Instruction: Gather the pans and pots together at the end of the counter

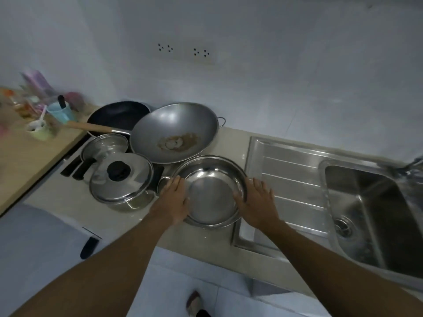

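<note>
steel pan [211,191] between two hands

left hand [174,200] and right hand [256,202] press its sides, fingers straight (none curled round it). it sits empty on the desk [231,140], just beside the wok [176,131] with brown residue and the lidded pot [121,177].

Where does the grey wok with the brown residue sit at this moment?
In the head view the grey wok sits left of centre by the wall, right of the black frying pan and behind the steel pan.
</note>
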{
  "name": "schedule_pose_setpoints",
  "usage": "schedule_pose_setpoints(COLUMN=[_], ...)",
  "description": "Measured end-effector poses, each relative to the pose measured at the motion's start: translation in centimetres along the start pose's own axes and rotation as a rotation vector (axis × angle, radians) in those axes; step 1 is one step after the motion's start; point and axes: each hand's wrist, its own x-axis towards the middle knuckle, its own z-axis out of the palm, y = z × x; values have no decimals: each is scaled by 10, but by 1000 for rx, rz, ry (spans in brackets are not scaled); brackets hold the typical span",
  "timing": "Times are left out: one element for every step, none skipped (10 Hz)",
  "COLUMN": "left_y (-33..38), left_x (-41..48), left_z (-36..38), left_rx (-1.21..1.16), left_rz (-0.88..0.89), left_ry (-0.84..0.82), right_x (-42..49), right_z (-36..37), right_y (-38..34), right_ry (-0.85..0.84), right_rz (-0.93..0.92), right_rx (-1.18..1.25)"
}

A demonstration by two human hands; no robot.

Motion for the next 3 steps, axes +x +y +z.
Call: schedule_pose_setpoints(left_y=[11, 20, 31], left_x=[-32, -68, -103], left_z=[-9, -11, -19], left_rx=[28, 44, 120], left_rz=[-19, -38, -59], left_ry=[40, 92, 99], right_x=[-24, -53, -78], right_z=[-10, -16, -23], right_y=[-1, -2, -8], right_ry=[36, 75, 69], right_rz=[-52, -124, -186], right_rx=[-1, 8, 65])
